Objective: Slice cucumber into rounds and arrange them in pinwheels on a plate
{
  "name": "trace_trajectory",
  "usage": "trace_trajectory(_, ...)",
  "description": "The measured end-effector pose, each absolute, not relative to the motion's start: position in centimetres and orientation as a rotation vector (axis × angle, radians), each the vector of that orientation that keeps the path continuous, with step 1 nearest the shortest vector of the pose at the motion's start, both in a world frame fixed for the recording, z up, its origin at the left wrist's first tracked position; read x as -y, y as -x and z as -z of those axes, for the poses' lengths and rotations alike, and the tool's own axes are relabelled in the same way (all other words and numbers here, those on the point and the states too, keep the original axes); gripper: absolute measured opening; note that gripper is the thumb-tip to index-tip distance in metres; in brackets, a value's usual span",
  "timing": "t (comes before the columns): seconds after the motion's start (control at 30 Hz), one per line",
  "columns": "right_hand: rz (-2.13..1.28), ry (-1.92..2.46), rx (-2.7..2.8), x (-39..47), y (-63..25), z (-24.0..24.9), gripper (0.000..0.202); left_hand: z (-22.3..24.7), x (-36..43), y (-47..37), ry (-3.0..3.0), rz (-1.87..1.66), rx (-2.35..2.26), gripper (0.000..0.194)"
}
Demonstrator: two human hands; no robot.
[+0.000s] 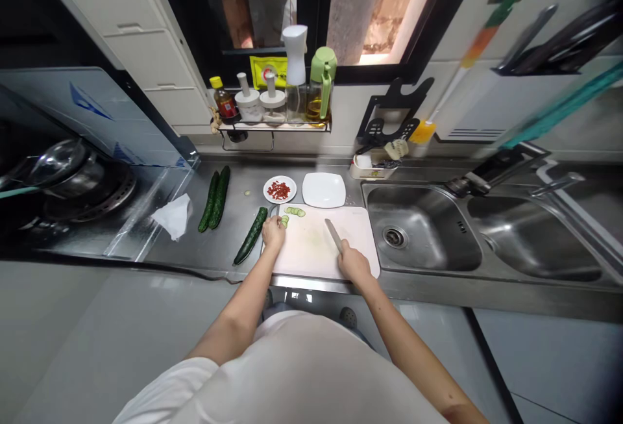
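A pale pink cutting board lies on the steel counter in front of me. My right hand is closed round the handle of a knife, its blade pointing up and left over the board. At the board's upper left, my left hand has its fingertips on a few cucumber slices. Just above them lies a row of cucumber slices. A cucumber rests on the counter left of that hand. Behind the board are a plate of chopped red pieces and a white square plate.
Two more cucumbers and a crumpled white cloth or paper lie at the left, near a stove with a pot. A double sink is at the right. Bottles and jars stand on a wall rack behind.
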State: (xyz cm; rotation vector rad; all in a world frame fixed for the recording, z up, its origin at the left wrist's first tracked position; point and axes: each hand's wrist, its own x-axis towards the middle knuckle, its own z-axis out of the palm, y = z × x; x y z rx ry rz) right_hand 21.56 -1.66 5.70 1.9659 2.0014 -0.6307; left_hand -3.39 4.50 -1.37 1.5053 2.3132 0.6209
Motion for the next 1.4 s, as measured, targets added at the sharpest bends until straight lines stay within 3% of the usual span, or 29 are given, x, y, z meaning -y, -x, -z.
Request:
trace_trajectory(0.5, 0.662, -1.935, -1.999, 1.2, -21.6, -5.7, 0.039, -0.3, -8.4, -0.7, -1.821, -0.34, -2.126, 0.031)
trace_trajectory(0.9, 0.73, -1.935, -1.984, 0.9, -22.3, -6.2, 0.037, -0.3, -9.2, -0.8, -1.823, -0.348, -2.104, 0.031)
trace_trajectory(1.4, 0.743, -1.905, -2.018, 0.5, -22.9, -5.4, 0.036, -1.4, -8.0, -0.9, -1.622, -0.42, -2.015, 0.017)
